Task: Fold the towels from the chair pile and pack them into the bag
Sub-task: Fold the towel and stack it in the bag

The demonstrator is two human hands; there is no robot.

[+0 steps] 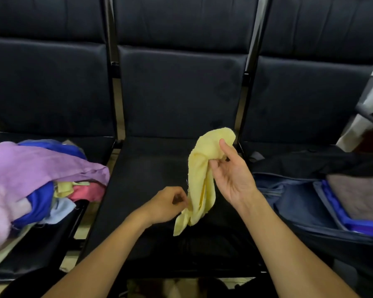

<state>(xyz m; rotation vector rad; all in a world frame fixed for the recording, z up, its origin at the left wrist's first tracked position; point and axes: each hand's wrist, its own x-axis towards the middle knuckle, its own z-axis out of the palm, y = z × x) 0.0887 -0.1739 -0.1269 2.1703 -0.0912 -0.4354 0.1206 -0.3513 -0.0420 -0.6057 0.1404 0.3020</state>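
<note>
While your right hand (pixel 230 175) is pinching the upper part of the yellow towel (pixel 199 179) between thumb and curled fingers, palm turned up, your left hand (pixel 167 204) is pinching the cloth's lower edge with its fingers curled round it. You are holding the towel bunched and hanging above the middle seat (pixel 151 168) of the black chairs, its lowest corner dangling free. The pile of towels (pixel 32 186) (purple, blue, pink and pale ones) is lying in a heap on the seat to your left. The bag (pixel 299 203) is lying open on the seat to your right, with folded towels (pixel 357 196) already sitting inside it.
</note>
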